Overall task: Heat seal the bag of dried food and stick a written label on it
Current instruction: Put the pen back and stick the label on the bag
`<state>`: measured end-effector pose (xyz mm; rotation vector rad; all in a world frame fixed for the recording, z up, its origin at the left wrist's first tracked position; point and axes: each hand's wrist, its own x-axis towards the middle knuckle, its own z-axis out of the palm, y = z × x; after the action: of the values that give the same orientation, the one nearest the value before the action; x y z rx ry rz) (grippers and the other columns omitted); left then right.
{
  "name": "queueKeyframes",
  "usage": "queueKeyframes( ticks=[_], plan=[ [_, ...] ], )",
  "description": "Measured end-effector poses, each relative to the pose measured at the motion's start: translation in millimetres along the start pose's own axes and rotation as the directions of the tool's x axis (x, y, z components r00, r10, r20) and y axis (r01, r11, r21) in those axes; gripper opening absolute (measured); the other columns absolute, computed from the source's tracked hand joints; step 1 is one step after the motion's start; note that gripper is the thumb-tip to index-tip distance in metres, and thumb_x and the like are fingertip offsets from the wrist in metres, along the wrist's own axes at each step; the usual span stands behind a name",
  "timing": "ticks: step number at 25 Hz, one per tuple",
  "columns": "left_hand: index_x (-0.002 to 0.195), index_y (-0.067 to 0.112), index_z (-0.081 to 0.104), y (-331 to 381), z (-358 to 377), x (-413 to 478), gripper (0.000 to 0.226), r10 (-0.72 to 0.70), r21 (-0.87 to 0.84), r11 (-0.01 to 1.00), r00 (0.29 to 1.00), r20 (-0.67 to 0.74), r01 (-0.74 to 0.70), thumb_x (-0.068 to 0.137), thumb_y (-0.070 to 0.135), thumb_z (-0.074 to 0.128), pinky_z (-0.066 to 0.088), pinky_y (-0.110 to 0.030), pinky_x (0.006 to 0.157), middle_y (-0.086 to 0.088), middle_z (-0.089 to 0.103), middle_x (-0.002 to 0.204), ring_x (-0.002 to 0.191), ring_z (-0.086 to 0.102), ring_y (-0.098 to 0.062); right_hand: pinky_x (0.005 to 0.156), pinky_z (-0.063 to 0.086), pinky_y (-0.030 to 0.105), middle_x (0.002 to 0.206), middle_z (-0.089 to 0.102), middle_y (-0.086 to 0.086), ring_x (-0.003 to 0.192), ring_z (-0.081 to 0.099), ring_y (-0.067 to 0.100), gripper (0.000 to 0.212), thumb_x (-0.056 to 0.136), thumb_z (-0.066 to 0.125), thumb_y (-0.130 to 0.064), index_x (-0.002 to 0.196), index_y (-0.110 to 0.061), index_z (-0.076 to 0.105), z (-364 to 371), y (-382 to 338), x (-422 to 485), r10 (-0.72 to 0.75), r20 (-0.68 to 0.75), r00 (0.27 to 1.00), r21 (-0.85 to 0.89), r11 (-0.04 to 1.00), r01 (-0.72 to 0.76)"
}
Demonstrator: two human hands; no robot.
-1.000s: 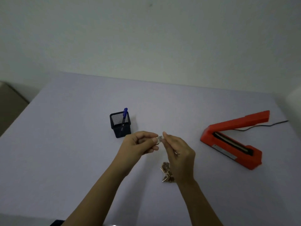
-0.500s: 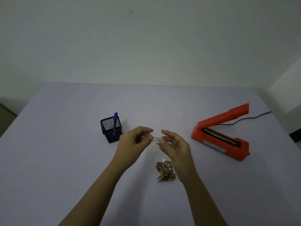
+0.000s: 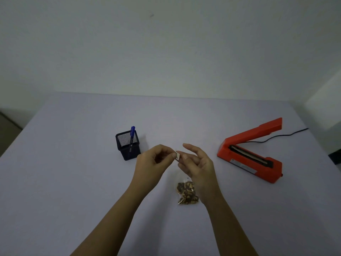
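A small clear bag of brown dried food (image 3: 186,193) lies flat on the table, partly under my right wrist. Above it my left hand (image 3: 153,163) pinches a small white label (image 3: 177,156) between thumb and forefinger. My right hand (image 3: 197,163) is beside it, thumb tip touching the label's right end, with the other fingers spread. The orange heat sealer (image 3: 251,154) stands to the right with its arm raised open.
A black mesh pen holder (image 3: 127,146) with a blue pen (image 3: 132,135) stands left of my hands. The sealer's black cord (image 3: 287,134) runs off to the right. The table (image 3: 64,172) is covered in a pale lilac cloth, against a white wall.
My right hand's fingers have spread open while the left keeps its pinch on the label. The view has shifted slightly. Bag, sealer and holder have not moved.
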<state>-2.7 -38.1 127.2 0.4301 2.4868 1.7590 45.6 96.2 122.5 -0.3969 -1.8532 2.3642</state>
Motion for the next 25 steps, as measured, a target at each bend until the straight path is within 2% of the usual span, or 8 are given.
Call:
queueKeyframes(
  ticks=[12, 18, 22, 25],
  plan=[
    [0.086, 0.019, 0.072, -1.3, -5.4, -4.7, 0.007, -0.001, -0.027, 1.0, 1.0, 0.009, 0.002, 0.084, 0.016, 0.066, 0.054, -0.018, 0.071, 0.007, 0.072, 0.079, 0.074, 0.066, -0.005, 0.074, 0.054, 0.02, 0.093, 0.075, 0.005, 0.096, 0.069, 0.012, 0.025, 0.088, 0.059, -0.012, 0.109, -0.026, 0.059, 2.3, -3.7, -1.3, 0.01, 0.043, 0.999, 0.024, 1.0, -0.011],
    [0.086, 0.022, 0.072, -1.5, -5.2, -6.2, 0.006, -0.005, -0.036, 0.999, 1.0, 0.018, 0.006, 0.084, 0.022, 0.067, 0.055, -0.018, 0.071, 0.008, 0.072, 0.078, 0.074, 0.067, -0.005, 0.077, 0.054, 0.021, 0.093, 0.074, 0.002, 0.094, 0.069, 0.013, 0.022, 0.09, 0.057, -0.011, 0.109, -0.023, 0.059, 2.9, -1.5, -0.7, -0.029, 0.028, 0.999, -0.029, 0.999, 0.03],
    [0.086, 0.021, 0.073, 1.7, -5.0, -6.8, 0.015, -0.023, -0.101, 0.994, 0.999, 0.034, 0.027, 0.076, 0.032, 0.07, 0.052, -0.013, 0.066, 0.011, 0.072, 0.078, 0.073, 0.067, -0.004, 0.083, 0.055, 0.024, 0.094, 0.073, 0.002, 0.095, 0.068, 0.013, 0.024, 0.09, 0.058, -0.014, 0.113, -0.02, 0.058, 3.9, 0.4, 0.8, -0.065, 0.01, 0.998, -0.089, 0.994, 0.065],
    [0.084, 0.027, 0.072, -2.5, -6.6, -5.7, 0.006, -0.033, -0.071, 0.997, 0.999, 0.022, 0.034, 0.082, 0.026, 0.067, 0.054, -0.017, 0.066, 0.012, 0.072, 0.077, 0.071, 0.066, -0.005, 0.082, 0.055, 0.023, 0.094, 0.072, 0.003, 0.094, 0.068, 0.012, 0.023, 0.09, 0.058, -0.014, 0.113, -0.02, 0.057, 5.0, 3.6, 2.1, -0.066, 0.002, 0.998, -0.106, 0.992, 0.066]
  ],
)
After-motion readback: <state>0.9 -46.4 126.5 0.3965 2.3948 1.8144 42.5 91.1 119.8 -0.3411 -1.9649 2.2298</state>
